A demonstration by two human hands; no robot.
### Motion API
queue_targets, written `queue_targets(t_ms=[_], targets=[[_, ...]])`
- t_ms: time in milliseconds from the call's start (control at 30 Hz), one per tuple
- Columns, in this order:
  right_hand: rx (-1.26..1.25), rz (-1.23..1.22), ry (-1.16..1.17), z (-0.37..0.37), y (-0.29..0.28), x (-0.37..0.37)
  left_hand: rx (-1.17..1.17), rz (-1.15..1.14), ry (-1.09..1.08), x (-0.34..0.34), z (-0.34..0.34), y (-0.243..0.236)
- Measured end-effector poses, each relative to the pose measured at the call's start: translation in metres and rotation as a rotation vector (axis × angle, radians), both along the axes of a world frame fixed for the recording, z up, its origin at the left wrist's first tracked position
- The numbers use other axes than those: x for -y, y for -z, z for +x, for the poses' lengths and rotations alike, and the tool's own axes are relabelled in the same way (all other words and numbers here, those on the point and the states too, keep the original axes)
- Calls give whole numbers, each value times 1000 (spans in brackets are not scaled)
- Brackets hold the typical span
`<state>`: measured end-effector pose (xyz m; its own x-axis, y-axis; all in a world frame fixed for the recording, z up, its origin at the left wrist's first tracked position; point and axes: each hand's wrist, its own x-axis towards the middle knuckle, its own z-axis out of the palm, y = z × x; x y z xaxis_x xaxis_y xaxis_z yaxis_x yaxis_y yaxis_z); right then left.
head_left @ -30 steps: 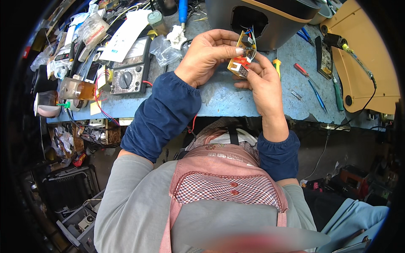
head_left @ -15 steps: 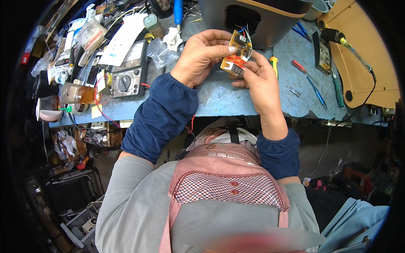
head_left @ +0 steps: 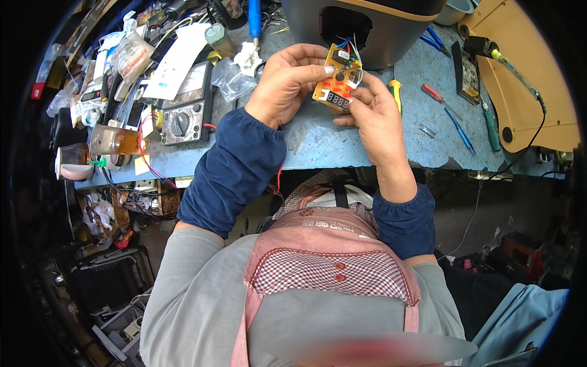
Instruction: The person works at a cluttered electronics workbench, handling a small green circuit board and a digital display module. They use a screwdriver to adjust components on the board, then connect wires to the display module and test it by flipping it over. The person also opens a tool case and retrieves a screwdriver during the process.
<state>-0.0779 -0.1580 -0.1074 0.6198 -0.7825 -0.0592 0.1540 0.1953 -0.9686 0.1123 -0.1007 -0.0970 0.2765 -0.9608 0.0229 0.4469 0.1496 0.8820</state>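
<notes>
A small yellow-brown circuit board (head_left: 336, 81) with a dark digit display at its lower end is held above the bench between both hands. My left hand (head_left: 292, 79) pinches its left edge, thumb on the face. At the lower right edge, my right hand (head_left: 374, 113) grips the board near the display with thumb and fingers. Blue, red and white wires (head_left: 353, 46) run from the board's top toward the opening of a dark appliance housing (head_left: 394, 30) behind it.
An analog multimeter (head_left: 181, 124), a clear plastic bag (head_left: 231, 82) and a paper sheet (head_left: 177, 61) lie to the left. A yellow-handled screwdriver (head_left: 395, 93), red screwdriver (head_left: 431, 92), blue tweezers (head_left: 458, 129) and soldering iron (head_left: 498, 58) are on the right, beside a tan panel (head_left: 526, 79).
The board has shifted slightly left in both hands and its face has turned more toward view. The grip of both hands stays the same.
</notes>
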Motion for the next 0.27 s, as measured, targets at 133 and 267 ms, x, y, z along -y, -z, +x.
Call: queue_targets(t_ms=[133,267], targets=[[1,4,-1,0,0,0,-14,6,-6,1,0,0],[1,-3,-8,-1,3,1,-7,30,-6,1,4,3]])
